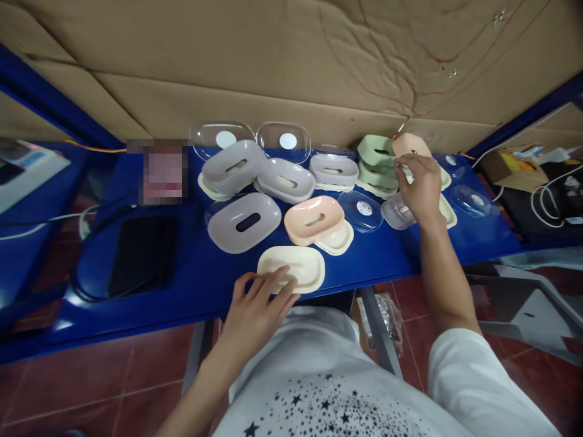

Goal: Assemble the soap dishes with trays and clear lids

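Cream tray under left hand, fingers spread; right hand on peach dish, grip unclear.

White short-sleeved shirt, dark star print, small dots

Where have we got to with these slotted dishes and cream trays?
Looks done: rightmost grey dish sits over a cream tray.
In hand: left hand touches the front cream tray; right hand is at the rear peach dish, grip unclear.
Probably left: front peach dish sits askew on its tray; clear lids lie separate.
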Available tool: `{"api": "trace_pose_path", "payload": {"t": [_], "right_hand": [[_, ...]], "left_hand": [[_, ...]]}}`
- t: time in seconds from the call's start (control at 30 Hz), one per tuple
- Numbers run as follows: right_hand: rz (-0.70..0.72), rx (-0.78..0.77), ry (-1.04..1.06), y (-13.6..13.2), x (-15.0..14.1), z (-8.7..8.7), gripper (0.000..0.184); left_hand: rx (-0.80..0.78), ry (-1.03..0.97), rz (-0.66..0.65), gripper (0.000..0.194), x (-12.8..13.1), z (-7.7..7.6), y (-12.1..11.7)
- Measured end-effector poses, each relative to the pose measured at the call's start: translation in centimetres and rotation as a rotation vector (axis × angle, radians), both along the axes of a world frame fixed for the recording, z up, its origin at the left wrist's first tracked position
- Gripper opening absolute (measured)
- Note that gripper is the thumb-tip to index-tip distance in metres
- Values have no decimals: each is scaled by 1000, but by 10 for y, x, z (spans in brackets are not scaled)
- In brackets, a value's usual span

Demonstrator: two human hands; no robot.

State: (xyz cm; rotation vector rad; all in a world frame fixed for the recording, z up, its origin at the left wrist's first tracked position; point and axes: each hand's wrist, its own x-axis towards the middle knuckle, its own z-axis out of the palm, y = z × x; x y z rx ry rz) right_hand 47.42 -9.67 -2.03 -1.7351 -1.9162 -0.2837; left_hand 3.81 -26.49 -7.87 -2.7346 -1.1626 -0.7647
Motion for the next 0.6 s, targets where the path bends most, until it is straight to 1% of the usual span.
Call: {"api": "trace_pose_path", "payload": {"t": [0.07,0.1,0.17,0.23,0.27,0.33,0.37,0.4,0.47,0.53,0.6], "right_hand": [[9,57,-8,-24,-18,3,32],[38,60,-14,-40,-31,4,33],[168,4,-33,-74,-61,1,32],[357,-88,-75,-108,-95,-10,34],[431,-128,-92,-123,-111,-17,38],[537,-179,-108,-147,-137,-33,47],[564,-196,-103,-156,-145,-41,50],[578,-206,-88,-163,-149,-47,52],[554,-209,-30,-173,-148,-55,53],[480,-192,27,-179,-137,-57,54],[400,-165,39,-182,-125,-56,56]], "left_hand": [[1,-16,0,15,7,0,-4],[1,-24,1,14,10,0,-7],[4,-48,8,14,14,-1,-13],[11,-78,35,19,14,-3,-17],[16,-88,57,22,12,-4,-19],[24,-93,117,28,6,-8,-21],[24,-91,149,30,2,-9,-21],[18,-87,175,32,-3,-11,-22],[-9,-86,198,34,-14,-13,-22],[-36,-92,187,36,-23,-14,-23],[-50,-102,163,37,-29,-14,-23]]}}
